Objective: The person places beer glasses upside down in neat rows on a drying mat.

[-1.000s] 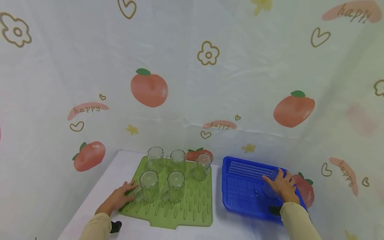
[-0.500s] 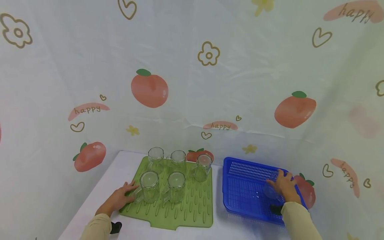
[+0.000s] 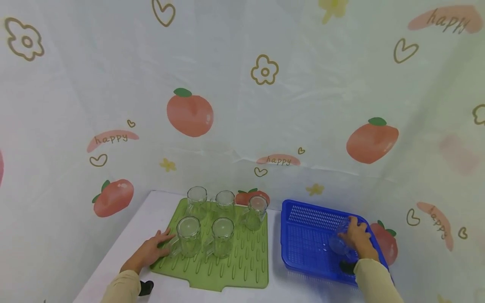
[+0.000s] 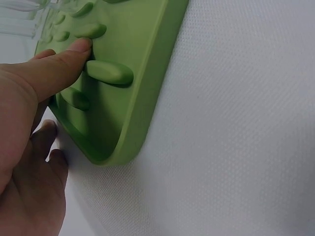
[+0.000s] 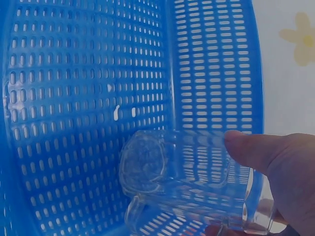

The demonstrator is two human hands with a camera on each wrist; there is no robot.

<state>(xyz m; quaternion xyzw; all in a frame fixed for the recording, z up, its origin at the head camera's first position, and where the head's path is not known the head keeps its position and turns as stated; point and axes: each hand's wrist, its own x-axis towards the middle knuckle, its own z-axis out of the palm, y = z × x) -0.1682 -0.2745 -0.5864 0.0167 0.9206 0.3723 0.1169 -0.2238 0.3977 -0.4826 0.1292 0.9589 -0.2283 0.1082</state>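
In the head view my right hand [image 3: 358, 237] is inside the blue basket [image 3: 303, 248] at its right end. It grips a clear glass mug [image 5: 197, 167] near the rim; the right wrist view shows the thumb on one side and other fingers partly hidden behind the glass. The mug lies tilted, its base towards the basket floor. My left hand [image 3: 149, 250] rests at the left edge of the green drying mat [image 3: 242, 269]. In the left wrist view its thumb [image 4: 74, 54] touches the ridged top, while some fingers lie beyond the mat's edge.
Several glass mugs stand upside down on the mat, among them a front left mug [image 3: 188, 237], a front middle mug [image 3: 222, 237] and a back right mug [image 3: 255, 212]. A patterned cloth [image 3: 227, 168] hangs behind the white table [image 3: 130, 235].
My right hand has closed more around the mug in the basket, and the mug has shifted slightly. The left hand stays in place on the mat.
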